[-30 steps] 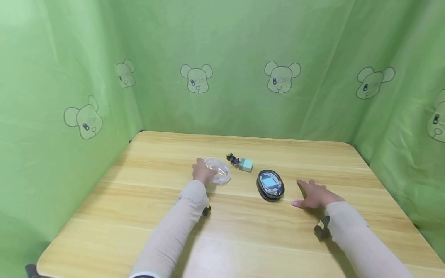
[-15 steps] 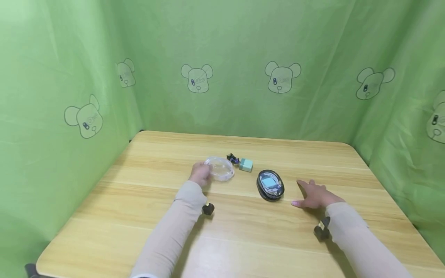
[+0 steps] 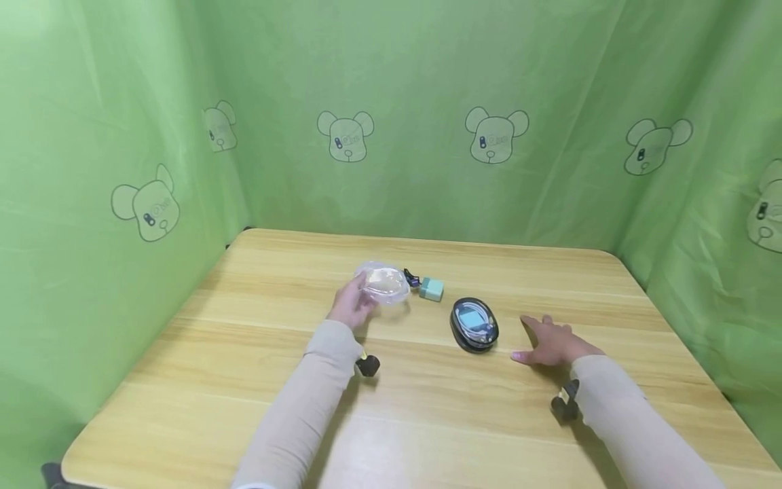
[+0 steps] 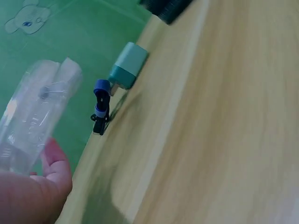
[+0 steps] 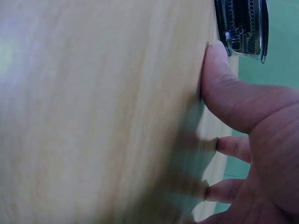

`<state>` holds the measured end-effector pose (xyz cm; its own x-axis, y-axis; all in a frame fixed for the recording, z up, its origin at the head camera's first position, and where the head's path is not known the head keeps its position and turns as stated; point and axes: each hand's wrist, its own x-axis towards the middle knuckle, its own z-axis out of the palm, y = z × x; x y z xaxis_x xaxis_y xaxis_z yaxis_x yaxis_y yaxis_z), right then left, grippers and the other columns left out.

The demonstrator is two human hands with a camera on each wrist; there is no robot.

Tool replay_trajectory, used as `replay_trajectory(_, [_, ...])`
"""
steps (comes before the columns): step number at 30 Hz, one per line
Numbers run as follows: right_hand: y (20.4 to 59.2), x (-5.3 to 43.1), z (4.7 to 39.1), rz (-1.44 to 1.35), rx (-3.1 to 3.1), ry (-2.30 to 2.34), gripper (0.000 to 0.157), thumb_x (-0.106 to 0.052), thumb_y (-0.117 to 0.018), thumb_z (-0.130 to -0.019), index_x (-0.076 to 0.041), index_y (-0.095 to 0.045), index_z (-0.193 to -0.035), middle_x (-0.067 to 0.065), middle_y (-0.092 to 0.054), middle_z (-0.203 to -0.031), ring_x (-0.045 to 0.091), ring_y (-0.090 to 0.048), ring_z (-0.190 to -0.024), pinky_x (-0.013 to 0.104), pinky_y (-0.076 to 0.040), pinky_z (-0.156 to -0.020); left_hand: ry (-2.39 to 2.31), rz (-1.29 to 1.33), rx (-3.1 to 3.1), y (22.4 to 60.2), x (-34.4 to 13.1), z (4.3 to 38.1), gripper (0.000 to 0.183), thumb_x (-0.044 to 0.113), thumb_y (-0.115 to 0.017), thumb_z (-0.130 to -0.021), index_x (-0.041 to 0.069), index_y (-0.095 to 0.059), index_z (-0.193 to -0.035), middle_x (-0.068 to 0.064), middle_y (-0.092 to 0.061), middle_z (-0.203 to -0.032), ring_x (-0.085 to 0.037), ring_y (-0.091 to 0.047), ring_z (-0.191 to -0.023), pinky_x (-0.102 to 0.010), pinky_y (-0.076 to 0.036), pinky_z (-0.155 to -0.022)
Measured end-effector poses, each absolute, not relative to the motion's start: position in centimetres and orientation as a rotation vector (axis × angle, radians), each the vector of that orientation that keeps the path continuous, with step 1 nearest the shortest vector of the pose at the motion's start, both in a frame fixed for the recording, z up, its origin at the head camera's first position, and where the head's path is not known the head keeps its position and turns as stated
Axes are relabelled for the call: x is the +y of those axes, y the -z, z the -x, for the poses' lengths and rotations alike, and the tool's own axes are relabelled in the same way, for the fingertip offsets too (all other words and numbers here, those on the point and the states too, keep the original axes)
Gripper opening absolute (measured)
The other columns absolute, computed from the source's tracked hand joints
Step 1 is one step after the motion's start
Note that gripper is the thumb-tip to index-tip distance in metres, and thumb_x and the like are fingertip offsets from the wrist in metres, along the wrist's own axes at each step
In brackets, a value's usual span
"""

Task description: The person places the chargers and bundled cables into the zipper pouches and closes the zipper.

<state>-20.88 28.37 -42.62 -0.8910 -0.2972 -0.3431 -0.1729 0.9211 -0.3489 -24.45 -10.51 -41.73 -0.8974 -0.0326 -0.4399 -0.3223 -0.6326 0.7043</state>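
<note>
My left hand (image 3: 353,305) grips the left edge of a clear, rounded plastic pouch (image 3: 386,284) and holds it tilted above the tabletop. Its see-through walls (image 4: 37,112) show in the left wrist view, with the thumb at its lower side. Over on the right, my right hand (image 3: 551,341) rests on the table with fingers spread, holding nothing. To the left of that hand lies a black-trimmed oval zip pouch (image 3: 475,326), its clear top showing a coiled white cable and a light blue block inside.
A two-tone green charger block (image 3: 432,289) lies behind the zip pouch. Beside it is a bundled black cable (image 3: 412,279) with a purple tie, partly behind the clear pouch. The wooden table (image 3: 427,407) is enclosed by green curtains (image 3: 421,197).
My left hand has taken hold of the clear pouch, shifted it slightly right and lifted it off the table, tilting it. My right hand has stayed put.
</note>
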Motion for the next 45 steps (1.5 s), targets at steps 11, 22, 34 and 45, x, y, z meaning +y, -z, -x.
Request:
replay_trajectory(11, [42.9,28.1,20.9,0.338,2.703,0.440,0.108,-0.063,-0.068,-0.078,0.009,-0.025,-0.146,0.052,-0.012,-0.139,0.078,-0.011,-0.117,0.084,-0.020,-0.089,-2.770,0.559,0.586,42.0,-11.2,25.0,0.060,0.051,-0.046,-0.098,0.018,-0.036,-0.147,-0.009,-0.046,-0.141,-0.026,-0.047,-0.124,-0.047,-0.039,-0.105])
replay_trajectory(22, [43.0,27.9,20.9,0.356,2.729,0.431,0.105,-0.063,-0.067,-0.080,0.009,-0.026,-0.146,0.052,-0.013,-0.138,0.078,-0.013,-0.116,0.083,-0.019,-0.090,-2.800,0.446,0.504,41.7,-11.1,25.1,0.062,0.058,-0.025,-0.100,0.023,-0.028,-0.151,-0.011,-0.041,-0.144,-0.026,-0.045,-0.126,-0.041,-0.039,-0.105])
replay_trajectory(34, [43.2,28.5,20.6,0.321,2.755,0.456,0.106,-0.064,-0.069,-0.076,0.009,-0.032,-0.144,0.049,-0.019,-0.139,0.074,-0.017,-0.119,0.082,-0.024,-0.090,-2.778,0.464,0.494,41.6,-11.0,24.8,0.060,0.057,-0.025,-0.101,0.027,-0.025,-0.153,-0.013,-0.040,-0.143,-0.027,-0.046,-0.123,-0.044,-0.044,-0.100])
replay_trajectory(45, [42.6,27.9,21.6,0.321,2.894,0.659,0.082,-0.050,-0.061,-0.091,0.011,-0.037,-0.139,0.042,-0.041,-0.132,0.059,-0.040,-0.119,0.070,-0.034,-0.097,-2.778,0.471,0.431,42.0,-11.3,25.0,0.056,0.052,-0.028,-0.101,0.023,-0.030,-0.149,-0.010,-0.043,-0.140,-0.024,-0.047,-0.122,-0.043,-0.044,-0.099])
